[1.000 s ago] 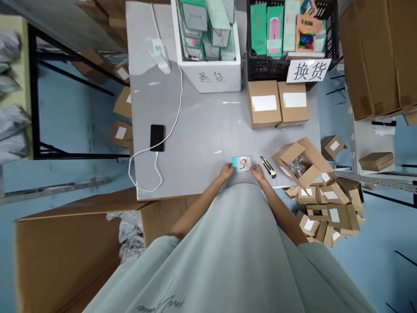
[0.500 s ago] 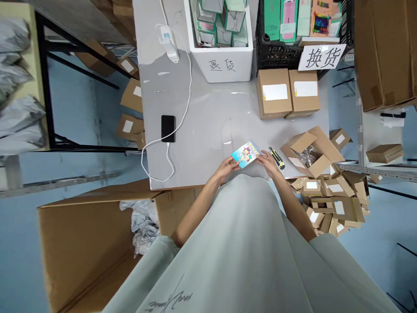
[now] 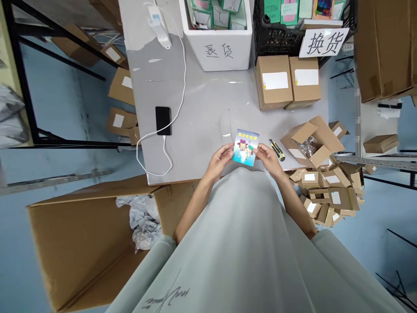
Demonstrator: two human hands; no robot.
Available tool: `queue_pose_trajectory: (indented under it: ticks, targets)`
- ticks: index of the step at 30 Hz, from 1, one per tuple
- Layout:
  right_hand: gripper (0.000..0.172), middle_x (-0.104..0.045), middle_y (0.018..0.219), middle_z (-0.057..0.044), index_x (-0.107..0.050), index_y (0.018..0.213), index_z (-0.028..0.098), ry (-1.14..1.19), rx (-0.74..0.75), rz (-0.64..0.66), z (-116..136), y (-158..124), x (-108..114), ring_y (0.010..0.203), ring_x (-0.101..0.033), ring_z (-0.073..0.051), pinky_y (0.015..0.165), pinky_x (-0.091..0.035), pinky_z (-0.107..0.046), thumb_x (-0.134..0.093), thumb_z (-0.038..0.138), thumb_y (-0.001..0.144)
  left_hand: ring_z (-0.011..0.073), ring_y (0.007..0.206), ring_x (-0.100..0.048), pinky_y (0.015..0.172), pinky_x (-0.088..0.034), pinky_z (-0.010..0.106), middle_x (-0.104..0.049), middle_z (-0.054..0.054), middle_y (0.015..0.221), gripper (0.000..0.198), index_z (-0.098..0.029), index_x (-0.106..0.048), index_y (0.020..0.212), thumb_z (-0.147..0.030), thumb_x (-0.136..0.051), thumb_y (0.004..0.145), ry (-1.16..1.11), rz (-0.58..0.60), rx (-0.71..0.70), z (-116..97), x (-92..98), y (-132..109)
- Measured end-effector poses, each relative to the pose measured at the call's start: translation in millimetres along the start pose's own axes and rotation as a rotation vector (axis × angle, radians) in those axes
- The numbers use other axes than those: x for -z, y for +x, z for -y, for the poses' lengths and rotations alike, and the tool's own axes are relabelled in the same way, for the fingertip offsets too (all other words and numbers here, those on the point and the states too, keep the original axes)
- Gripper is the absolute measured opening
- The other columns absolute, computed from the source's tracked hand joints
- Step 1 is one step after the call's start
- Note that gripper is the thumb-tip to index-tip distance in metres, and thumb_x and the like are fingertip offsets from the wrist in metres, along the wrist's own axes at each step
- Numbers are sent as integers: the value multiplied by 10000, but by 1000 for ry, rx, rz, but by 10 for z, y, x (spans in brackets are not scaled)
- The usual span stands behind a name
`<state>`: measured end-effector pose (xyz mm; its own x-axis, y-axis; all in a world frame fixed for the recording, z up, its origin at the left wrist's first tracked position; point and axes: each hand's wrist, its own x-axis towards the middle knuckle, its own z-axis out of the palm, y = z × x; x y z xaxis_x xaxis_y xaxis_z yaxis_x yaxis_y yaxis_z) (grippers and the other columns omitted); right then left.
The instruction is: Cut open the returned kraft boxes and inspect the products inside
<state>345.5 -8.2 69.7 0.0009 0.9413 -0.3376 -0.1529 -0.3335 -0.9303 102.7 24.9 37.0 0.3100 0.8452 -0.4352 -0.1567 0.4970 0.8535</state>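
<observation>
A small blue booklet (image 3: 245,148) with yellow Chinese lettering and cartoon figures faces up between my two hands, near the front edge of the table. My left hand (image 3: 220,160) pinches its left side. On the opposite side, my right hand (image 3: 267,159) grips it, with the thumb lying on the cover. A black and yellow box cutter (image 3: 276,150) rests on the table just right of my right hand. Farther right stands an opened cardboard box (image 3: 301,143) with clear plastic wrapping inside.
Two closed cartons (image 3: 274,98) stand before a black crate (image 3: 276,43) of boxed goods. A white bin (image 3: 224,61) holds several small boxes. At left lie a black phone (image 3: 163,121), its white cable and a power strip (image 3: 159,27). A big carton (image 3: 81,243) stands below left; flattened boxes (image 3: 335,198) pile at right.
The booklet has turned from a slant to nearly upright, its cover now squarely facing me. Both hands have kept hold of it. My view has shifted slightly.
</observation>
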Motion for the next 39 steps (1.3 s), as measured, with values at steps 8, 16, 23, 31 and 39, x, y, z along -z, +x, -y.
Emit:
queue_pose_trajectory:
  ticks: [8,16,23,31,39]
  targets:
    - [620,-867,1272,-68,-853,1226,280,-12,6,16,171,-218,55,1093,-788,-267,933,-675,-397,-860,809,903,248,1096,-778,969,-634,353,-838,113,1272,642,-238,-783,1381,-581,-976,874,55,61,-80,-154,9,-54]
    - [569,-871,1136,-45,-865,1130,284,33,31,43,244,-298,-8,1079,-799,-256,1035,-672,-427,-977,747,820,335,1352,-758,1204,-605,478,-806,147,1438,718,-225,-769,1402,-578,-1023,831,118,107,-101,-228,-111,-193]
    - [593,-841,1086,-46,-806,1017,262,-7,11,72,246,-315,-204,1033,-797,-231,943,-663,-365,-1036,730,737,355,1508,-695,1332,-527,531,-721,146,1584,926,-296,-670,1489,-498,-1123,707,84,206,-98,-232,-277,-307]
    - [552,-787,1018,-30,-782,1016,260,-77,55,17,242,-313,-266,964,-746,-209,917,-649,-357,-972,737,813,376,1329,-784,1167,-618,485,-849,119,1303,518,-203,-806,1166,-510,-1018,807,57,238,-66,-250,-90,-301]
    - [494,-735,963,-26,-757,1040,261,-107,97,-81,301,-341,-250,963,-695,-214,913,-625,-354,-874,730,934,404,1306,-808,1121,-662,522,-887,133,1207,469,-176,-852,1176,-396,-899,764,-182,148,35,-241,230,-361]
